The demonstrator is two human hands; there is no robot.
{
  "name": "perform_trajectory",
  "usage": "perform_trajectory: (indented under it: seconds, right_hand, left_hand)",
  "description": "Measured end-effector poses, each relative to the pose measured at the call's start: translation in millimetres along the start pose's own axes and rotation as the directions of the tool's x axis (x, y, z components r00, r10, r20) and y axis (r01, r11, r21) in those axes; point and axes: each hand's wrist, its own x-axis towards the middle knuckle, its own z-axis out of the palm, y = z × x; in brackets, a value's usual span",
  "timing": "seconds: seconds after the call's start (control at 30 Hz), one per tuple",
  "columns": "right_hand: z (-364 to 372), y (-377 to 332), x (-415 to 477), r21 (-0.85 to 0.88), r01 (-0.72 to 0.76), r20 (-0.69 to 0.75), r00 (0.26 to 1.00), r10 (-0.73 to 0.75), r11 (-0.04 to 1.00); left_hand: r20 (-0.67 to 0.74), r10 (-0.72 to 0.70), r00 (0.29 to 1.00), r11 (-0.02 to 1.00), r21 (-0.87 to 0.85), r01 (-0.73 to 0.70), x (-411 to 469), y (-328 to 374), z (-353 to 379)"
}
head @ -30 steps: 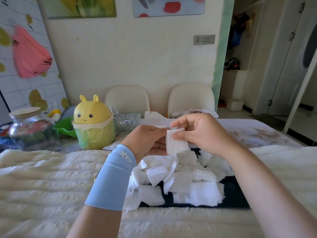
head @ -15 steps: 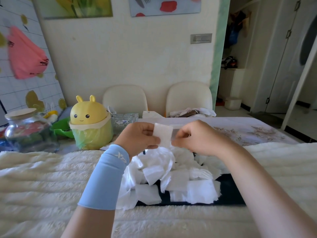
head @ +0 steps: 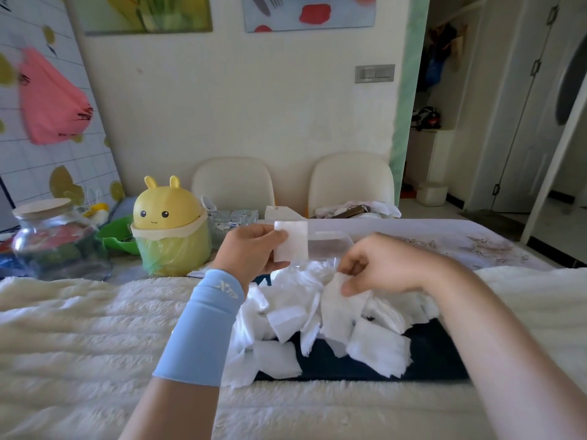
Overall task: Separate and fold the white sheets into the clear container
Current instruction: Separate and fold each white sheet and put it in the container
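From where I stand, the person wears a snug, light blue sleeve (head: 200, 331) on the left forearm. It is smooth and stretchy-looking and runs from the wrist to a little past mid-forearm. Its near hem is a clean, straight edge, and bare arm shows beyond it toward the elbow. Close to the wrist end sits a small pale logo (head: 228, 289) of slanted block letters, too soft to read for certain. The left hand (head: 251, 249) is uncovered. The right arm (head: 495, 328) is bare right down to the right hand (head: 381, 268) and its fingers (head: 352, 265).
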Motion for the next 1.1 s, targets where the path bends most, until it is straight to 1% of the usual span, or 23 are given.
perform_trajectory:
  seconds: [0.07, 0.1, 0.13, 0.2, 0.27, 0.33, 0.37, 0.4, 0.47, 0.5, 0.53, 0.57, 0.67, 0.77, 0.93, 1.0, 1.1]
  right_hand:
    - [-7, 6, -3, 0.163, -0.011, -0.017, 1.0, 0.014, 0.987]
    - [-7, 8, -3, 0.214, -0.019, -0.012, 1.0, 0.022, 0.977]
    - [-5, 9, -3, 0.238, -0.03, -0.008, 0.999, 0.033, 0.971]
    - [-4, 9, -3, 0.22, -0.055, -0.011, 0.998, 0.059, 0.974]
    - [-5, 9, -2, 0.222, -0.041, -0.05, 0.997, 0.053, 0.974]
    - [-9, 9, -3, 0.313, 0.011, -0.107, 0.994, 0.023, 0.95]
    - [-11, 8, -4, 0.408, 0.053, -0.132, 0.991, 0.001, 0.911]
    - [-13, 7, -5, 0.516, 0.094, -0.153, 0.988, -0.016, 0.851]
    - [-12, 1, -5, 0.702, 0.156, -0.191, 0.981, -0.027, 0.694]
    - [-11, -3, -4, 0.757, 0.178, -0.211, 0.977, -0.022, 0.628]
    - [-7, -8, -3, 0.778, 0.19, -0.232, 0.973, -0.007, 0.599]
    - [-3, -13, -1, 0.773, 0.196, -0.256, 0.967, 0.015, 0.604]
    - [7, -21, 3, 0.711, 0.176, -0.32, 0.943, 0.09, 0.681]
    - [8, -20, 3, 0.703, 0.153, -0.341, 0.929, 0.141, 0.695]
    - [7, -22, 3, 0.699, 0.132, -0.352, 0.919, 0.178, 0.703]
    - [9, -21, 5, 0.687, 0.117, -0.355, 0.915, 0.191, 0.717]
    - [10, -18, 7, 0.709, 0.126, -0.32, 0.935, 0.156, 0.694]
  left_hand:
    - [-0.003, 0.005, 1.0, 1.0, -0.012, -0.005, -1, -1, 2]
    - [-0.004, 0.008, 1.0, 1.0, -0.014, -0.008, -1, -2, 3]
    - [-0.006, 0.011, 1.0, 1.0, -0.012, -0.011, -1, -2, 4]
    - [-0.014, 0.019, 1.0, 1.0, -0.001, -0.019, -2, 0, 6]
    - [-0.031, 0.038, 0.999, 0.999, 0.021, -0.037, -3, 1, 6]
    - [-0.051, 0.055, 0.997, 0.998, 0.027, -0.054, -4, 3, 6]
    - [-0.059, 0.06, 0.996, 0.998, 0.018, -0.059, -5, 4, 7]
    - [-0.061, 0.061, 0.996, 0.998, 0.004, -0.061, -6, 4, 8]
    - [-0.041, 0.046, 0.998, 0.998, -0.04, -0.047, -8, 5, 12]
    - [-0.014, 0.028, 1.0, 0.997, -0.069, -0.029, -9, 6, 14]
    - [0.026, 0.008, 1.0, 0.995, -0.1, -0.005, -11, 6, 16]
    - [0.077, -0.011, 0.997, 0.991, -0.131, 0.021, -12, 5, 17]
    - [0.206, -0.028, 0.978, 0.972, -0.224, 0.075, -14, 6, 20]
    - [0.239, -0.031, 0.97, 0.96, -0.263, 0.095, -15, 6, 21]
    - [0.292, -0.035, 0.956, 0.949, -0.289, 0.123, -15, 9, 22]
    - [0.336, -0.014, 0.942, 0.961, -0.257, 0.106, -16, 10, 21]
    - [0.352, 0.047, 0.935, 0.992, -0.124, -0.004, -17, 8, 18]
